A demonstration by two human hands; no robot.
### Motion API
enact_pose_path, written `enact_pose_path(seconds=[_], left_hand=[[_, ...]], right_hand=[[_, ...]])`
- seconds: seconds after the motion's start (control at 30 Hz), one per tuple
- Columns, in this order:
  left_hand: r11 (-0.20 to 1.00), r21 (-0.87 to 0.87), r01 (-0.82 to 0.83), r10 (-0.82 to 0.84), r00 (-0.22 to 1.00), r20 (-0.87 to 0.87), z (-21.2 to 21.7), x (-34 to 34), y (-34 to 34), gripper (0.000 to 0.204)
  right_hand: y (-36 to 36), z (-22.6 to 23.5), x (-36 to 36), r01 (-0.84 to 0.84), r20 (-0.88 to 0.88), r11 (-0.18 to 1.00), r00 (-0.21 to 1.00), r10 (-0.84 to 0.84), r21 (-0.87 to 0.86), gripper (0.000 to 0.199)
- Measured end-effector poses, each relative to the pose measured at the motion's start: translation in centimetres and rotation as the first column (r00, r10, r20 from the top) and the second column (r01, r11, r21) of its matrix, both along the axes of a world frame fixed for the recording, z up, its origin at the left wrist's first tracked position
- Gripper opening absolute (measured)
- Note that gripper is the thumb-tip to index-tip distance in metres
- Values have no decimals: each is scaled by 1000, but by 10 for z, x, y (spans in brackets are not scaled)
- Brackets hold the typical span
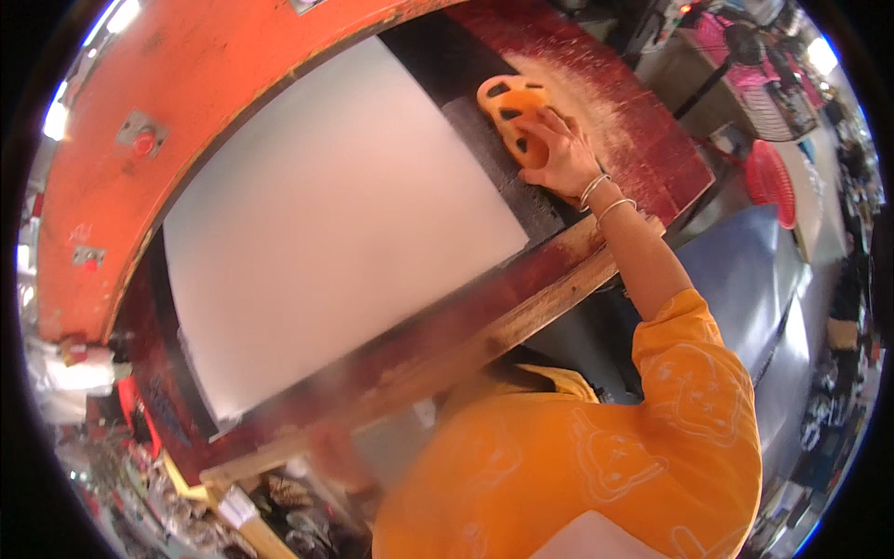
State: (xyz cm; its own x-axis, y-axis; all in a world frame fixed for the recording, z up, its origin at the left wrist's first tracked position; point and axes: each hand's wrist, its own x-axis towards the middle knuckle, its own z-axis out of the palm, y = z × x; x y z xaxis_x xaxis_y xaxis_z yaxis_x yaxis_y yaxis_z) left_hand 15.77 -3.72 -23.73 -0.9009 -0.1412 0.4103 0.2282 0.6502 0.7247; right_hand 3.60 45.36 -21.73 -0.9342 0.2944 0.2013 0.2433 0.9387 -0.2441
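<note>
Clamping R fingers (557,133) on curvy holed orange pc (535,98) nr smooth sheet (335,233); L hand (341,458) blurred, can't tell.

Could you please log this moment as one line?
right hand: touching orange piece with openings | white sheet: left of orange piece | orange panel: upper left

Counting 1 white sheet (335,233), 1 orange frame (523,99), 3 holes (520,144) showing, 2 bracelets (584,196), 2 red buttons (144,142) on orange panel (214,79).

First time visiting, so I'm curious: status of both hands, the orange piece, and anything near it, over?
Right hand on orange holed piece. Left hand can't be made out. White sheet left of piece.
</note>
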Motion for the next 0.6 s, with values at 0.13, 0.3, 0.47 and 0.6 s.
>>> enact_pose_path(seconds=[0.13,0.3,0.47,0.6], left_hand=[[932,150,330,-343,936,76,16,13,46,9],[558,367,744,-826,538,167,13,2,110,9],[311,280,908,-942,256,217,5,5,177,13],[244,413,877,-946,121,301,4,25,235,22]], right_hand=[[8,-8,23,26,-188,1000,982,-27,-10,67],[57,-23,184,244,-183,938,939,-292,-246,59],[62,-77,422,715,-72,503,541,-838,-485,48],[74,-119,579,759,74,-108,-79,-994,-642,47]])
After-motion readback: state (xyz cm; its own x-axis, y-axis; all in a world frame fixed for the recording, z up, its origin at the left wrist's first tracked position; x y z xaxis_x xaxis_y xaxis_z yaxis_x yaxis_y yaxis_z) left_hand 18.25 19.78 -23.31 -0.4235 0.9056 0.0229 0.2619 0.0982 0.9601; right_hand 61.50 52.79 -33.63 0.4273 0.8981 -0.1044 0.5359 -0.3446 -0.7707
